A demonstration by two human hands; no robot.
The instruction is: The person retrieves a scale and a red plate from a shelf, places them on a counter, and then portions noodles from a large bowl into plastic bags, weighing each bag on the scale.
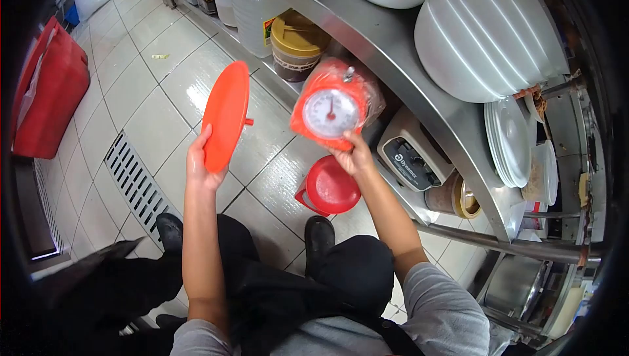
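My left hand (204, 163) grips the lower edge of a round orange-red scale pan (226, 117), held up on its side with a short peg sticking out to the right. In my right hand (354, 155) is an orange-red kitchen scale (332, 112) wrapped in clear plastic, its white dial facing me. My fingers hold the scale by its lower right corner. Scale and pan are apart. Below the scale, a red round-topped container (333, 184) stands on the floor close to my shoe.
A steel shelf unit (386, 48) runs along the right, with stacked white bowls (491, 28) and plates (508, 143) on top. Underneath are a yellow-lidded tub (298, 45), plastic jugs (252, 15) and a Dynamex appliance (414, 153). A floor drain (141, 182) and red bin (56, 94) are left.
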